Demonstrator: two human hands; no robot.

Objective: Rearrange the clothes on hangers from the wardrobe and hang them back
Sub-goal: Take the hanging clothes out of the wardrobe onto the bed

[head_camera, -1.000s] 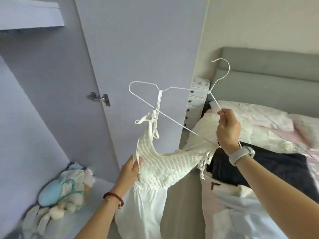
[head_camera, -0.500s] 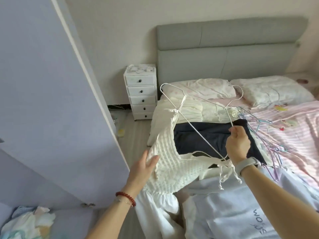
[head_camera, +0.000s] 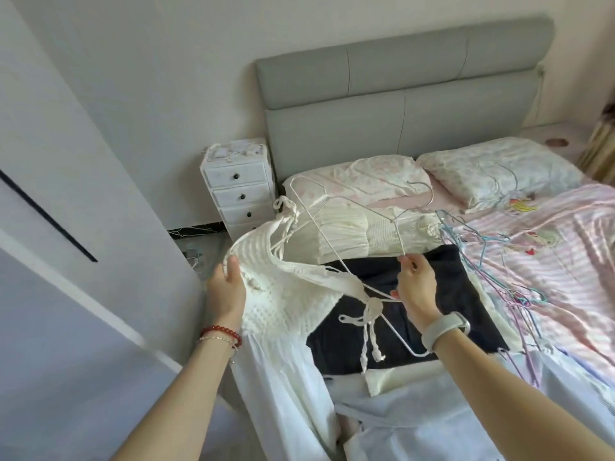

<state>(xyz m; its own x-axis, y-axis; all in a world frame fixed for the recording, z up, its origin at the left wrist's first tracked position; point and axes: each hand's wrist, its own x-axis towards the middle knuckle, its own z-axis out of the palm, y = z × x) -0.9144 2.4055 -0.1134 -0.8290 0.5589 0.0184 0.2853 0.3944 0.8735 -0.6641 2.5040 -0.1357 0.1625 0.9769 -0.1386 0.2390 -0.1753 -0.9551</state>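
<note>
A white dress with a crocheted top (head_camera: 293, 304) hangs by its straps from a white wire hanger (head_camera: 332, 241) over the bed's near corner. My right hand (head_camera: 417, 289) grips the hanger's neck below the hook. My left hand (head_camera: 228, 287) holds the left edge of the crocheted top, thumb on the fabric. The dress's tie strings dangle over a dark folded garment (head_camera: 416, 314) on the bed. Its long skirt falls out of view below.
The bed (head_camera: 549, 261) holds a cream garment (head_camera: 352, 234), a pale blue one (head_camera: 432, 420), a heap of coloured wire hangers (head_camera: 499, 261) and two pillows. A white drawer unit (head_camera: 239, 191) stands by the grey headboard (head_camera: 399, 88). The wardrobe door (head_camera: 66, 227) is at left.
I have turned from the wardrobe toward the bed. Both hands have carried the hanger and white dress down over the bed, and the hanger now lies flatter.
</note>
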